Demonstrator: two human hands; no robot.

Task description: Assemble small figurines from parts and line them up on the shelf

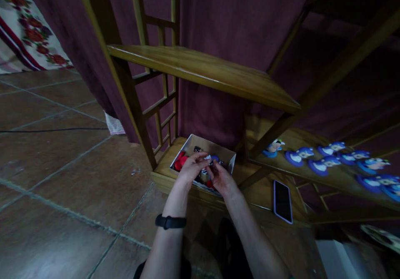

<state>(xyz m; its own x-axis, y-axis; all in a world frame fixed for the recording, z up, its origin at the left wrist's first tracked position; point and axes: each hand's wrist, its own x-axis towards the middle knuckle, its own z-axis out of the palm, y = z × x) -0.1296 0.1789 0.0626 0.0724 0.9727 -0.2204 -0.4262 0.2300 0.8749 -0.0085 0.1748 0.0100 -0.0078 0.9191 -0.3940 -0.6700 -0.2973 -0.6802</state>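
An open cardboard box [229, 164] stands on the low wooden shelf, with red, black and blue small items inside. Just above it, my left hand [195, 164] and my right hand [220, 177] meet at the fingertips. Between their pinched fingers is a small black-and-white piece [211, 161], too small to name. My left fingers close on it from the left, my right fingers from the right. A red item [180, 161] lies at the box's left end, beside my left hand. My hands cover much of the box's contents.
Several blue-based figurines [298, 156] stand on a raised shelf at right. A phone [282, 201] lies on the low shelf. Above the box juts a wooden shelf board [203, 68]. A purple curtain [212, 116] hangs behind; a white box [336, 258] is at lower right.
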